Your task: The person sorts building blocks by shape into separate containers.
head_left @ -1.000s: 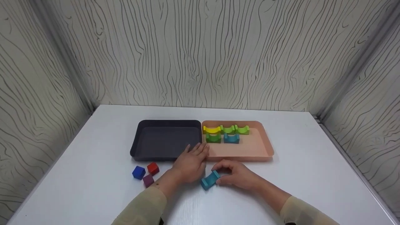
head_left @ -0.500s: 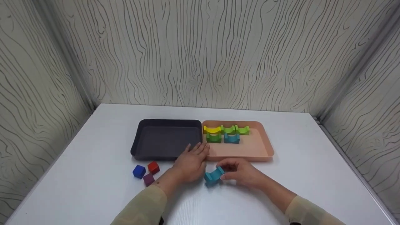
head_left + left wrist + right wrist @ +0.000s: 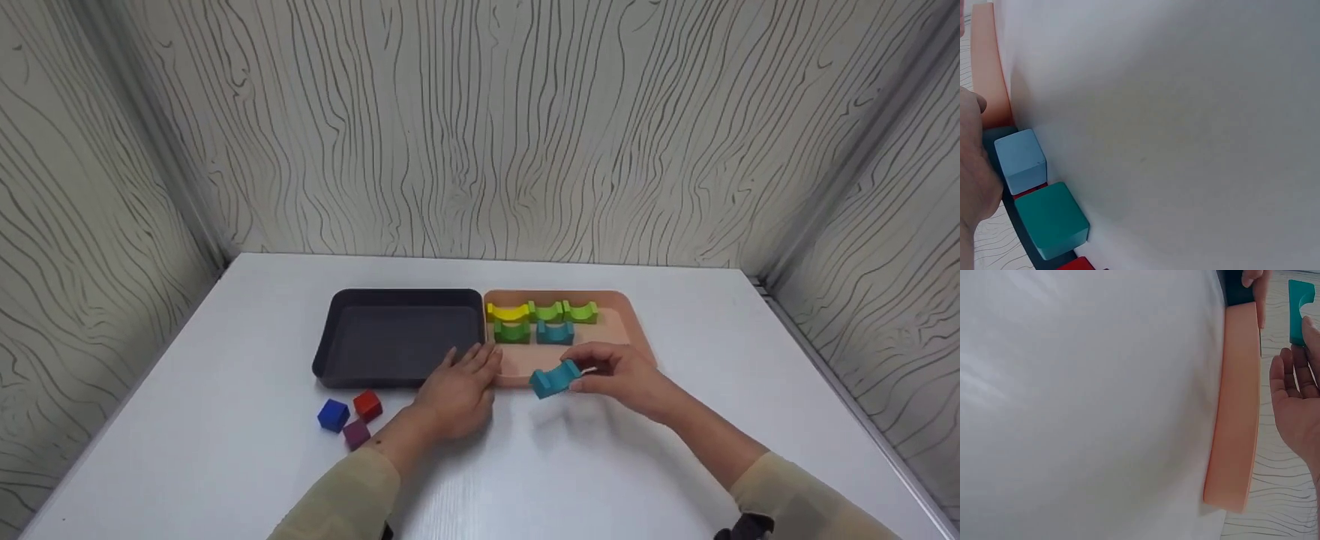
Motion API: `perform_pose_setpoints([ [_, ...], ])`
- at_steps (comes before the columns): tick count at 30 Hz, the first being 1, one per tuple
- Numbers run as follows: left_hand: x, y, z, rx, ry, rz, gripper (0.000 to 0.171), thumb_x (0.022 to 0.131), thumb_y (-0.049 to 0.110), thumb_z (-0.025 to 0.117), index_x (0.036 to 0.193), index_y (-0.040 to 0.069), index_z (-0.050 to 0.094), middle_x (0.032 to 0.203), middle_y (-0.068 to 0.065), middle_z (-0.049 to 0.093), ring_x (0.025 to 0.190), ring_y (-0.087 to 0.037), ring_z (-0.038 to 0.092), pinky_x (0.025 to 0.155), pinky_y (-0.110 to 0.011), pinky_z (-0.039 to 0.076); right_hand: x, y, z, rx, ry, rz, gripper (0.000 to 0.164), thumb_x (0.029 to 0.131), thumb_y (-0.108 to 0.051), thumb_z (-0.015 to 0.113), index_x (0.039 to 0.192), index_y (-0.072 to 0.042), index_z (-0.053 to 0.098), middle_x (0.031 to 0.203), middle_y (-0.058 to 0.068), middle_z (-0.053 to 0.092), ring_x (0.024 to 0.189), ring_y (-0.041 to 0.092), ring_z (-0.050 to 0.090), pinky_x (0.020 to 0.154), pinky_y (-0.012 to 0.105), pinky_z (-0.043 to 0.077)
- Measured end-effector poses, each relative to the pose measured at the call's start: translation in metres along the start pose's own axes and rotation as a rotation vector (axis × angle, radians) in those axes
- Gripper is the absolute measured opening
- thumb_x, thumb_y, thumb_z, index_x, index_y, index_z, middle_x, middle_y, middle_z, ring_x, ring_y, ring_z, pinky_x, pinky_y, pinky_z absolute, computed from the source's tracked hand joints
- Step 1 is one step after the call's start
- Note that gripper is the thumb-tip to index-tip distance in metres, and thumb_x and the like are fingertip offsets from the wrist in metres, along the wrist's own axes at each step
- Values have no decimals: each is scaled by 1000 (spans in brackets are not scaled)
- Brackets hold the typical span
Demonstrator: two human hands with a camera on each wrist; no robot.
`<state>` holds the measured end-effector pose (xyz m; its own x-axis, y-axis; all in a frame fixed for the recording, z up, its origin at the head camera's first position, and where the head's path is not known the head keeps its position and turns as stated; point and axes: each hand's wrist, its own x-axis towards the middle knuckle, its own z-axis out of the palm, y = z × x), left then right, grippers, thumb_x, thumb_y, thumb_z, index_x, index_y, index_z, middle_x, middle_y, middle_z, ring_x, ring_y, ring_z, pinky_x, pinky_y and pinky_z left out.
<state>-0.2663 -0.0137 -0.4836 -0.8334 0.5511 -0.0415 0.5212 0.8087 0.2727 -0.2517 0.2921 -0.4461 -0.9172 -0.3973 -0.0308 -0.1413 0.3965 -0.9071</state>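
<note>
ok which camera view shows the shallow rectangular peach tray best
Head view: it shows the peach tray from above, though the left hand and right hand cover parts. Left wrist catches a strip of outer wall; right wrist, a longer stretch.

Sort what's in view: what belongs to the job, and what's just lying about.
Seemingly in the job:
right hand
teal arched block it holds
peach tray
five arched blocks inside
left hand, overlapping dark tray

Apparently just lying about:
blue cube
red cube
purple cube

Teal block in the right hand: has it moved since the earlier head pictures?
Yes. Against the peach tray, the held teal block has gone forward and rightward: it was short of the near rim, now overlaps it in view.
</note>
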Motion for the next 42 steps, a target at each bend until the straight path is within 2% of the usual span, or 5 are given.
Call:
perform_pose_setpoints([
  [13, -3, -1, 1, 35, 21, 39, 60, 114, 33, 39, 170, 13, 27, 175, -4, 24, 161, -24, 24, 129, -55, 17, 9, 14, -50, -51, 150, 60, 47, 98, -24, 80, 140, -7, 67, 132, 13, 66, 120, 30, 59, 93, 23, 56],
  [25, -2, -2, 1, 5, 6, 16, 61, 114, 34, 39, 170, 15, 25, 176, -2, 21, 161, -23, 22, 130, -54, 16, 22, 22, -68, -132, 205, 94, 54, 102, -26, 74, 147, -1, 60, 141, 17, 63, 123, 31, 58, 92, 20, 53],
  [28, -2, -2, 0, 13, 9, 19, 61, 114, 33, 40, 170, 14, 25, 176, -2, 21, 161, -23, 22, 130, -54, 16, 26, 21, -71, -165, 216, 116, 54, 103, -27, 73, 148, -1, 60, 141, 17, 62, 125, 31, 58, 96, 23, 53],
  [34, -1, -2, 1, 12, 14, 6, 62, 114, 35, 39, 170, 16, 25, 176, -1, 21, 161, -22, 22, 130, -54, 16, 32, 19, -74, -198, 229, 138, 55, 103, -28, 73, 148, 0, 59, 143, 19, 62, 127, 34, 58, 107, 39, 52],
  [42, -3, -2, 1, 20, 39, 27, 60, 114, 32, 37, 169, 13, 27, 175, -3, 25, 160, -24, 24, 129, -55, 18, 39, 22, -77, -255, 244, 140, 51, 103, -24, 73, 144, 1, 61, 141, 22, 63, 129, 38, 59, 107, 46, 53],
])
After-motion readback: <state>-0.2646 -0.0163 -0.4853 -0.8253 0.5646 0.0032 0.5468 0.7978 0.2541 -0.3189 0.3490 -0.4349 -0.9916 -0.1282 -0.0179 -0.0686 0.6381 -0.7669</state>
